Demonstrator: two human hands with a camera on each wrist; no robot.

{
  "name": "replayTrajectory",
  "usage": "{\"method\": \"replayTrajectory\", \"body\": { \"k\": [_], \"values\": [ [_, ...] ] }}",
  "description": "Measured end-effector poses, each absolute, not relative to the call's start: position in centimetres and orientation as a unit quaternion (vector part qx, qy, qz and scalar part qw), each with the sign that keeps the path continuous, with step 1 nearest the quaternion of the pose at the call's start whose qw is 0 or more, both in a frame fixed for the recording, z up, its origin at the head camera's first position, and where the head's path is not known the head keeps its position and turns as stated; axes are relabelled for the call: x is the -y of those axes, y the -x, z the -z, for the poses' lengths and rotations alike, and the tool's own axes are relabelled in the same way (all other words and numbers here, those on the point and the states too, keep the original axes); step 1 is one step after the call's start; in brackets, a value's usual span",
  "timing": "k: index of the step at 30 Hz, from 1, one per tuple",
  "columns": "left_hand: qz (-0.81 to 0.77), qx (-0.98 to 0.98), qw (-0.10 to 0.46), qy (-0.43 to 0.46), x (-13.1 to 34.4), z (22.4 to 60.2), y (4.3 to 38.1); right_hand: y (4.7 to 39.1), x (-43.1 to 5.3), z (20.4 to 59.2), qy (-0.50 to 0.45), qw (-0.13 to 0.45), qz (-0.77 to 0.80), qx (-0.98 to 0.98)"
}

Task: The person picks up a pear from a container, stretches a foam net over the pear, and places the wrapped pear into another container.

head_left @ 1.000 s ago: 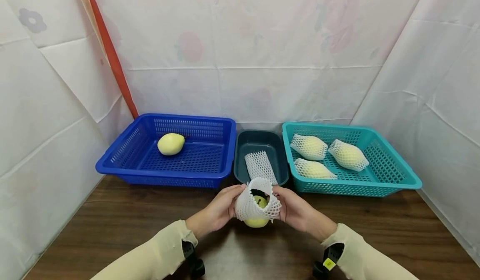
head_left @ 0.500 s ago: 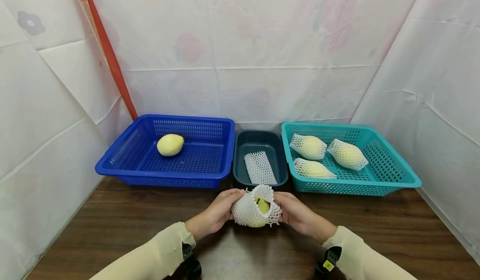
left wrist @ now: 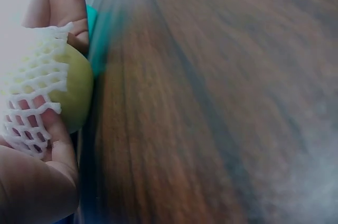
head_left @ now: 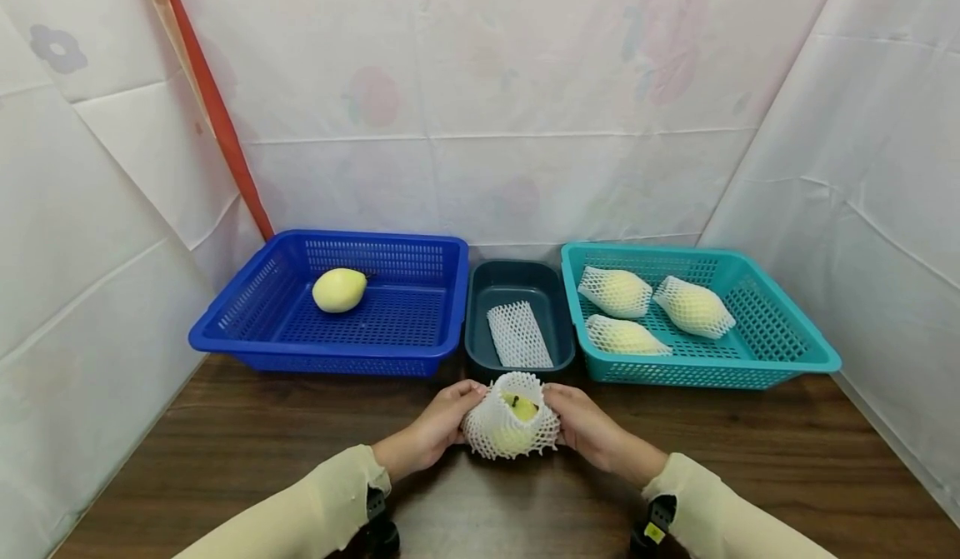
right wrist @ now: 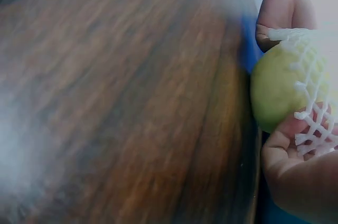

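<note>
A yellow-green pear (left wrist: 79,89) sits inside a white foam net sleeve (head_left: 512,438), stem up, over the table in front of the baskets. From the left side my left hand (head_left: 435,426) grips the sleeve, fingers partly under the mesh in the left wrist view. My right hand (head_left: 592,427) holds the opposite side the same way. The mesh covers the pear's sides; in the right wrist view its lower end (right wrist: 269,97) bulges out bare below the net's edge. Through the sleeve's open top the stem shows.
Behind the hands, a dark teal tray (head_left: 480,280) holds flat foam net (head_left: 519,336). At left, a blue basket (head_left: 330,346) contains one bare pear (head_left: 340,290). A turquoise basket (head_left: 712,371) at right holds three netted pears (head_left: 693,307). White sheets hang around the table (head_left: 247,451).
The foam net has come down over the pear, covering the sides that were bare below it. Both hands have moved slightly lower with it and keep their hold.
</note>
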State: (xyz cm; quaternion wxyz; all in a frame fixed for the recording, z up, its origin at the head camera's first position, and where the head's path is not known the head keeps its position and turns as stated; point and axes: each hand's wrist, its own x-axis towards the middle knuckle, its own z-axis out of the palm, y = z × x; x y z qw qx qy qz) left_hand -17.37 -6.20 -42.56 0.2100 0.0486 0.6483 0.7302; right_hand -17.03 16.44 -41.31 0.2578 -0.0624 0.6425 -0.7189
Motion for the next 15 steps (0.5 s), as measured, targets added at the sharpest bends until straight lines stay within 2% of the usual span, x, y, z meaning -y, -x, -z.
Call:
{"method": "replayTrajectory", "body": {
  "k": [10,15],
  "values": [
    [-0.675,-0.721,0.136,-0.079,5.68,42.76,16.8,16.97,-15.86,42.07,0.06,0.199,0.671,-0.712],
    [-0.677,-0.721,0.122,-0.085,5.29,42.53,16.47,16.9,-15.57,42.1,0.066,0.194,0.667,-0.716]
  ]
}}
